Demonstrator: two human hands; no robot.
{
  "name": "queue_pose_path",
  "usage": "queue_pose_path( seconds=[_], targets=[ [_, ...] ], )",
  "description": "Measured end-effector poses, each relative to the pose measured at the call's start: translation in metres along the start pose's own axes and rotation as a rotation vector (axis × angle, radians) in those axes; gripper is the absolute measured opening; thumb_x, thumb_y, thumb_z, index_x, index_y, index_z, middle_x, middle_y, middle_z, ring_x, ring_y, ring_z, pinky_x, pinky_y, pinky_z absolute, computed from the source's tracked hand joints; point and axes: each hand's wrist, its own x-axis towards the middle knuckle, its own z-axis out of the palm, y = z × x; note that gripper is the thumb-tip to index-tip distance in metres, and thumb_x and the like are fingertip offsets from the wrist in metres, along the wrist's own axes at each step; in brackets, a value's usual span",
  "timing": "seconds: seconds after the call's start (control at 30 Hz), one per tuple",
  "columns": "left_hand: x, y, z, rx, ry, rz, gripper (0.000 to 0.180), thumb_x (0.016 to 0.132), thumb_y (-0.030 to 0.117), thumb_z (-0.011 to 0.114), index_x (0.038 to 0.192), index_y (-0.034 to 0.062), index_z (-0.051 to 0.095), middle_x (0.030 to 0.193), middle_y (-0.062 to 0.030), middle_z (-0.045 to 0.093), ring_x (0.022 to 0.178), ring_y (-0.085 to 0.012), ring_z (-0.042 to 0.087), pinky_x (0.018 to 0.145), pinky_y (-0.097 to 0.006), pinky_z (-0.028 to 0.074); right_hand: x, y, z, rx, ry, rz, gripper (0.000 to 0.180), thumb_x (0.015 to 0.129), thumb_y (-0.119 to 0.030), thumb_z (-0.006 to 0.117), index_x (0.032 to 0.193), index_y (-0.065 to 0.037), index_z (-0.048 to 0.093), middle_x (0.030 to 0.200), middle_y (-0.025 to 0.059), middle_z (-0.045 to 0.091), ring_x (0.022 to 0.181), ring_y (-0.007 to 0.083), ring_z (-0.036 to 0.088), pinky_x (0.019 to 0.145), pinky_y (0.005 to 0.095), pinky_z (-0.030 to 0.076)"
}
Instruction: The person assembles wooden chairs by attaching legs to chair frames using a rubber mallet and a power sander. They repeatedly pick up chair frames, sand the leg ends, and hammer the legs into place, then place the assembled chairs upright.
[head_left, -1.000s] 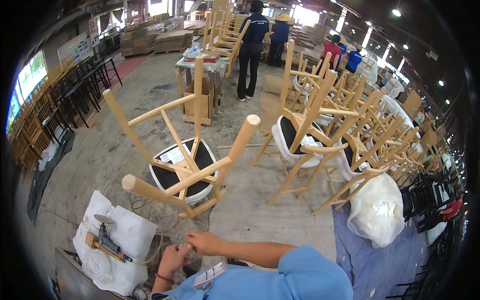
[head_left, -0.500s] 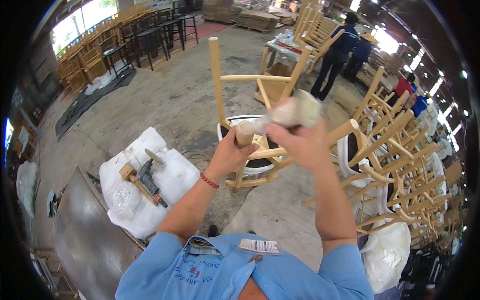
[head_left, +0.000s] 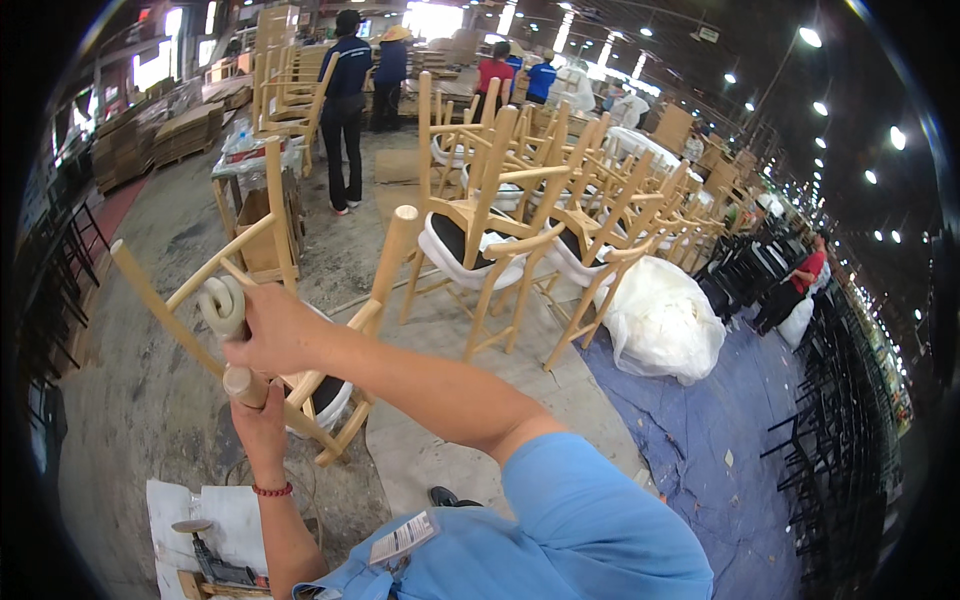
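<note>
A person in a light blue short-sleeved shirt works both hands at an upturned chair. The left hand, a red beaded bracelet at its wrist, grasps the rounded end of a pale wooden chair leg. Just above it, the right hand grips a thick, cream-coloured folded pad. The leg belongs to a pale wooden chair with a white-edged, black-bottomed seat, legs up, directly below and around the hands. Nearer the body, below the left hand, a dark power tool with a round disc lies on a white foam-like sheet. To the right of the hands stand more upturned wooden chairs, then a translucent white plastic bundle by a blue tarp. Well beyond the hands, a co-worker in dark clothing stands near stacked brown cardboard.
</note>
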Motion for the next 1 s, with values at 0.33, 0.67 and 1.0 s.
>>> queue_pose_path(
  seconds=[0.33, 0.67, 1.0],
  targets=[
    [-0.004, 0.002, -0.002, 0.015, 0.039, 0.070, 0.028, 0.088, 0.007, 0.069, 0.112, -0.0014, 0.056, 0.102, -0.0070, 0.063, 0.091, -0.0155, 0.060, 0.083, -0.030, 0.048, -0.005, 0.005, 0.001, 0.049, -0.014, 0.058, 0.029, 0.076, -0.017, 0.068, 0.097, 0.001, 0.060, 0.086, 0.0137, 0.067, 0.079, 0.0241, 0.064, 0.073, 0.0339, 0.052],
    [-0.009, 0.006, -0.001, 0.013, 0.026, -0.005, 0.021, 0.091, 0.010, 0.067, 0.106, 0.0010, 0.057, 0.102, -0.0065, 0.060, 0.092, -0.0153, 0.057, 0.085, -0.031, 0.047, 0.005, -0.013, -0.001, 0.130, -0.039, 0.017, 0.039, 0.071, -0.021, 0.069, 0.101, 0.004, 0.064, 0.090, 0.0216, 0.069, 0.086, 0.0339, 0.069, 0.078, 0.0372, 0.054],
    [0.006, 0.012, -0.019, -0.063, -0.052, -0.020, 0.026, 0.084, 0.006, 0.072, 0.106, 0.0021, 0.057, 0.099, -0.0046, 0.061, 0.089, -0.0139, 0.058, 0.081, -0.029, 0.048, -0.010, 0.048, -0.036, 0.217, 0.214, 0.114, 0.026, 0.077, -0.021, 0.071, 0.094, -0.002, 0.067, 0.088, 0.0045, 0.069, 0.077, 0.0161, 0.064, 0.070, 0.0323, 0.052]
  ],
)
